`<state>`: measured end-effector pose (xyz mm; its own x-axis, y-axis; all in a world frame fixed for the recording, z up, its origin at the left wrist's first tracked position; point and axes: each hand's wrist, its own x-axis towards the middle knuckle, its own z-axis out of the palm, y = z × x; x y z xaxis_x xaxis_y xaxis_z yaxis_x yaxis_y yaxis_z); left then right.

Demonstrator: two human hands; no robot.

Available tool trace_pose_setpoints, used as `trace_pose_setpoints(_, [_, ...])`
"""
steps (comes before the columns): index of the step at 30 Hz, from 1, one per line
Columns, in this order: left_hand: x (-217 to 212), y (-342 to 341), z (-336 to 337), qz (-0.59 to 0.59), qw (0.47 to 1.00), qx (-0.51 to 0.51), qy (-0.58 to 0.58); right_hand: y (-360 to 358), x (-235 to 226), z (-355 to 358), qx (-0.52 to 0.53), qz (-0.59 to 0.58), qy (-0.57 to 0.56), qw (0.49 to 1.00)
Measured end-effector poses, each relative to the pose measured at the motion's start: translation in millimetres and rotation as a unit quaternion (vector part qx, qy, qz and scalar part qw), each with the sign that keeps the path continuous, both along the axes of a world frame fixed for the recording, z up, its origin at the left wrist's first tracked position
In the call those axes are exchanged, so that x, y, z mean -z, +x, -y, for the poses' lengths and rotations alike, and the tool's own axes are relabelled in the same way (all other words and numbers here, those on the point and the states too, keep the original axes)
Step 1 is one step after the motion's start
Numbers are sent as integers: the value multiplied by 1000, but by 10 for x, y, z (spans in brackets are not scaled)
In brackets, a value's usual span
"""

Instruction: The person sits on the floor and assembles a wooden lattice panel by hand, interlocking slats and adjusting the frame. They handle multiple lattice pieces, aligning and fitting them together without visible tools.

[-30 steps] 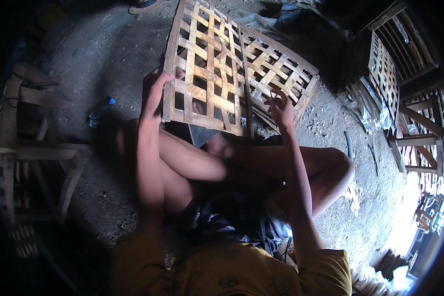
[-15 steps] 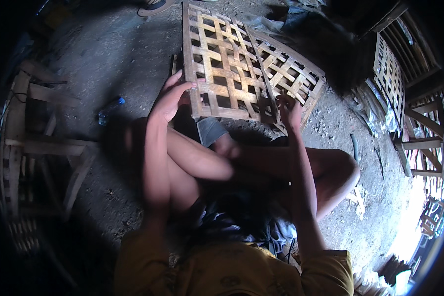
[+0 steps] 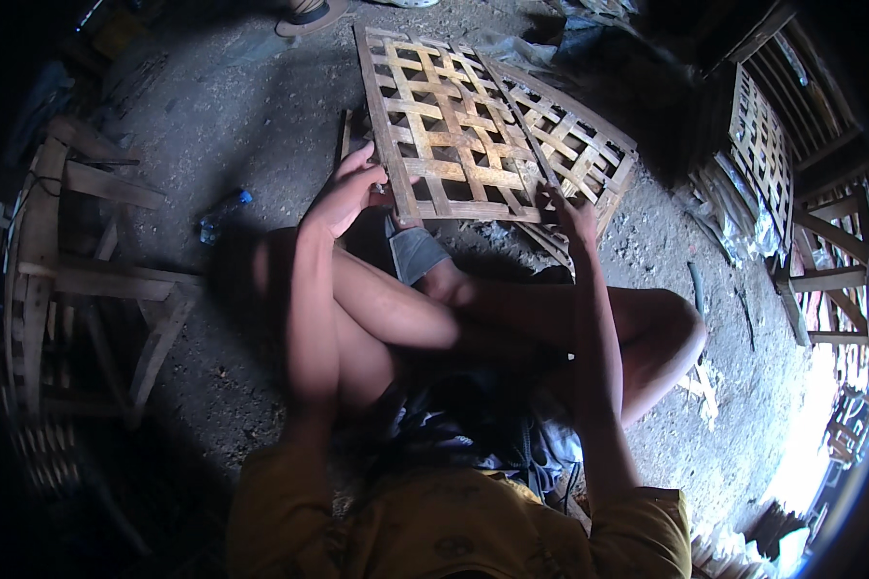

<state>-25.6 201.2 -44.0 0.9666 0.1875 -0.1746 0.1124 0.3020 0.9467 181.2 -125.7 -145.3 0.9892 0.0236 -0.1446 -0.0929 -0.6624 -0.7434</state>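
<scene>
Handling a woven slat panel (image 3: 458, 125), lattice filled across its face

Gripping the left rail (image 3: 380, 125) with the left hand (image 3: 343, 201), closed on it near the lower end. Curling the right hand (image 3: 571, 216) against the near right corner, at the foot of the right rail (image 3: 512, 116); cannot tell, in the shadow there, a firm pinch from a mere touch. Tilting the panel out beyond the crossed legs (image 3: 386, 309), over the floor (image 3: 232, 125), partly covering a second woven panel (image 3: 581, 174) just behind and to the right. Impossible to make out any contact with the floor at the far edge.

Looking well advanced: slats interlaced over and under from near edge to far edge, rails fitted along both sides. Less tidy toward the middle, with some slats bowed and openings uneven. Possibly left: evening out those slats and securing the slat ends; too little detail to confirm any fastening. Appearing similarly woven and edged on the second panel, as far as visible.

Lying farther off on the floor: a clear bottle (image 3: 208, 230) to the left, a brimmed hat (image 3: 309, 17) at the top. Standing well apart at the right: a third woven panel (image 3: 758, 145).
</scene>
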Motion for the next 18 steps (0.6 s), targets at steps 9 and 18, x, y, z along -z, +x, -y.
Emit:
trace_pose_setpoints(9, [2, -71, -17, -116, 980, 65, 146, 131, -106, 43, -13, -26, 68, 997])
trace_pose_setpoints(18, [198, -12, 143, -116, 952, 177, 219, 296, 40, 430, 24, 70, 56, 996])
